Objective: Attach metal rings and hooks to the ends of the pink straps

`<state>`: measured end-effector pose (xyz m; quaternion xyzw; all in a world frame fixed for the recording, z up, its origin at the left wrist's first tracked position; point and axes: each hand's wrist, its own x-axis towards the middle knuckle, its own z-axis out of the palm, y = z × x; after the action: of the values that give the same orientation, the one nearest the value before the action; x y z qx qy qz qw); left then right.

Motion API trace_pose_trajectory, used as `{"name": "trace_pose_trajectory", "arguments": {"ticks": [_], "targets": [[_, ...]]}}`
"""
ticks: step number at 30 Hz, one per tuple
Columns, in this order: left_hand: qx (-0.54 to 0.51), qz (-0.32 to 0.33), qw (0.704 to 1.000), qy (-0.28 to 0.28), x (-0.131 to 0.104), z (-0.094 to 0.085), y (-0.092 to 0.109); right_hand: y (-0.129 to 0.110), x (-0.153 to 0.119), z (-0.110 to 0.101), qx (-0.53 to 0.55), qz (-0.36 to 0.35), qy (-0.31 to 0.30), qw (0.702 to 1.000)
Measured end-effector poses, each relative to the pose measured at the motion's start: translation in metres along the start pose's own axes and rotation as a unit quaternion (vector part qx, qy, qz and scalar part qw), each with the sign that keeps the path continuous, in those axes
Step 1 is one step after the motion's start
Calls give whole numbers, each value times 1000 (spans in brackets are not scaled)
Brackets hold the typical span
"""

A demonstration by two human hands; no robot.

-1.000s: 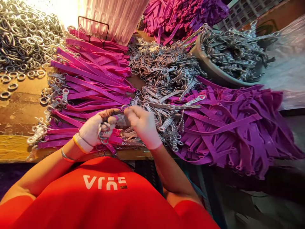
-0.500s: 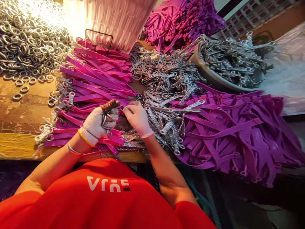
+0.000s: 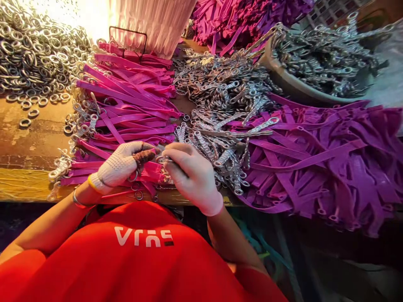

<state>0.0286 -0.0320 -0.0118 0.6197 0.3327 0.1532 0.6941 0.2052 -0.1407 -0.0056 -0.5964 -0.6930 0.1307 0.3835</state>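
My left hand (image 3: 124, 161), in a dotted white knit glove with brown wrapping on the fingers, is closed. A metal ring (image 3: 134, 176) shows below its curled fingers, and a sliver of pink strap (image 3: 152, 151) shows at the fingertips. My right hand (image 3: 192, 174), in a thin white glove, is closed with its fingertips against the left ones. Shiny ring-shaped metal (image 3: 163, 159) sits at its fingertips; the fingers partly hide it. Beneath and beyond the hands lie rows of pink straps (image 3: 132, 107) with metal rings at their left ends.
Loose rings (image 3: 40, 63) are heaped at the back left. Braided metal links (image 3: 220, 92) lie in the middle, with more in a tub (image 3: 302, 86) at right. Purple straps (image 3: 302, 163) pile at the right edge. A wire stand (image 3: 127, 29) rises at the back.
My right hand has come back from the strap ends towards me and turned, meeting the left fingertips. My left hand has shifted slightly left and rotated. The view has moved a little.
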Motion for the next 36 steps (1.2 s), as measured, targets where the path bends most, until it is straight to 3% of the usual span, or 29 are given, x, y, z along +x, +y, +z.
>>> {"name": "trace_pose_trajectory", "arguments": {"ticks": [4, 9, 12, 14, 17, 20, 23, 26, 31, 36], "targets": [[-122, -67, 990, 23, -9, 3, -9, -2, -5, 8, -15, 44, -56, 997], [-114, -98, 989, 11, -13, 3, -17, -8, -3, 20, -109, 63, -92, 988], [-30, -94, 995, -6, -15, -1, -11, -17, 2, 22, -229, 73, -135, 961], [72, -54, 996, -7, -15, -3, -6, -23, 5, 22, -304, 80, -170, 934], [229, 42, 972, -9, -11, -3, -7, -26, 8, 22, -359, 71, -198, 909], [319, 93, 943, -17, -6, -1, -16, -24, 10, 23, -364, 66, -192, 909], [267, 90, 959, -29, -3, -2, -21, -21, 12, 21, -347, 92, -186, 914], [200, 55, 978, -14, -3, -5, -20, -20, 14, 17, -303, 102, -220, 922], [217, 76, 973, 1, -3, -4, -29, -9, 12, 24, -305, 121, -254, 910], [209, 81, 975, -2, 2, -3, -43, 2, 7, 40, -349, 51, -268, 896]]}}
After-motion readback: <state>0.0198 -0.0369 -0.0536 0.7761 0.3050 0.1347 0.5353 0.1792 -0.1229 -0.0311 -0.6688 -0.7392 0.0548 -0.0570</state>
